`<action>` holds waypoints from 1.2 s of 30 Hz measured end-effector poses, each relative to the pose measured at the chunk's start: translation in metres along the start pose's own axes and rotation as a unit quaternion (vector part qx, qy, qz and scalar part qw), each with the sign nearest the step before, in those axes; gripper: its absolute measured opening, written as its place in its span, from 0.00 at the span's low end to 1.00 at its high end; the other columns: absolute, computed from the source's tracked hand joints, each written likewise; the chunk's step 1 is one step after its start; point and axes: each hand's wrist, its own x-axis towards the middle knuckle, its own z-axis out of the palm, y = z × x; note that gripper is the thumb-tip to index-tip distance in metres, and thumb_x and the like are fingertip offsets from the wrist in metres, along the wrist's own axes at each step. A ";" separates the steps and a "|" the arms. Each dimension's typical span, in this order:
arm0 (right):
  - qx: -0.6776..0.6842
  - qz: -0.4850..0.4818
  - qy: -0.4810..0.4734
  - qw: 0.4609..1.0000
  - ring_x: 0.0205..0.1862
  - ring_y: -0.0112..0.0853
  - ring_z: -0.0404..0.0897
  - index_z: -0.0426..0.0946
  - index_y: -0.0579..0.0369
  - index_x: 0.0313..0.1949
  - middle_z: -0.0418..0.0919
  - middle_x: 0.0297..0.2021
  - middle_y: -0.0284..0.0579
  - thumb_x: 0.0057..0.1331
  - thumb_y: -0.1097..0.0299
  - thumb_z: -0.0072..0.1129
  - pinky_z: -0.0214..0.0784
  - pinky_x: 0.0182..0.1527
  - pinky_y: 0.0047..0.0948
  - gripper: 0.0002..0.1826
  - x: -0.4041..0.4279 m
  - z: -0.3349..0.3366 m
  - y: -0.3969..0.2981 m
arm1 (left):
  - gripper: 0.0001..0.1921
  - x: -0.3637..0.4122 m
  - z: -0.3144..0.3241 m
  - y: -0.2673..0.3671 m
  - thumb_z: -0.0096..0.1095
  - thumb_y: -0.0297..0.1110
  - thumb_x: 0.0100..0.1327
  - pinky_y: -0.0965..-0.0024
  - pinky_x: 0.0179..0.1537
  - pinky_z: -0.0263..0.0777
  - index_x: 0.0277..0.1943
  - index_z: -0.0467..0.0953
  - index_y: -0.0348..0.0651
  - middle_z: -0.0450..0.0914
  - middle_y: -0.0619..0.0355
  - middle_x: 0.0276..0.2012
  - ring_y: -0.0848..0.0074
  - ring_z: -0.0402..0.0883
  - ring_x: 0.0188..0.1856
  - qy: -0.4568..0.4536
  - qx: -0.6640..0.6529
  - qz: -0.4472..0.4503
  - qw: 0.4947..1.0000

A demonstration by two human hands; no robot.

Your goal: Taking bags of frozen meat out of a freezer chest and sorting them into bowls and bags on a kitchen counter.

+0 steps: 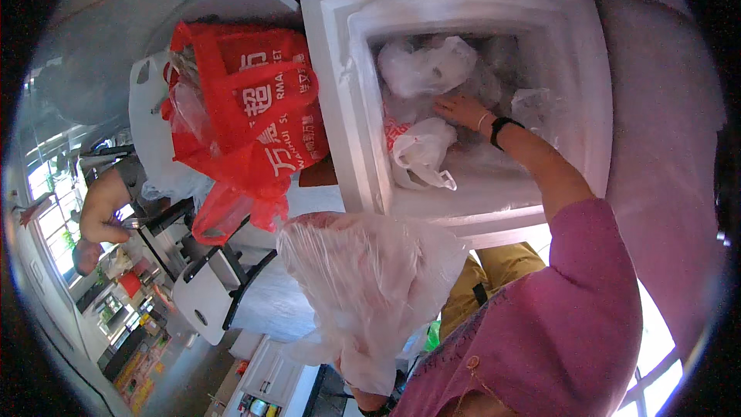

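Before me stands an uncovered white chest freezer, its walls frosted. My right hand, a black band on its wrist, reaches down into it among plastic bags. Its fingertips touch the bags, but whether they grip any plastic is unclear. Just beyond the fingers lies a filled clear plastic bag. Nearer me, a knotted white plastic bag rests against the freezer's inner wall. Outside the freezer, my left hand, mostly hidden, holds up a large translucent plastic bag with pinkish contents.
Left of the freezer sits a full red shopping bag bearing writing, with a white plastic bag behind it. A smaller red plastic bag hangs beside them. Farther left, another person bends near a window. A white cabinet stands below.
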 end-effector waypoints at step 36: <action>0.452 0.441 0.146 0.762 0.35 0.33 0.75 0.72 0.61 0.43 0.73 0.41 0.44 0.54 0.74 0.52 0.73 0.29 0.29 0.15 -0.162 -0.227 0.136 | 0.19 0.015 0.003 -0.101 0.49 0.36 0.59 0.68 0.42 0.70 0.51 0.67 0.34 0.73 0.50 0.46 0.66 0.75 0.43 -0.098 -0.566 -0.092 0.813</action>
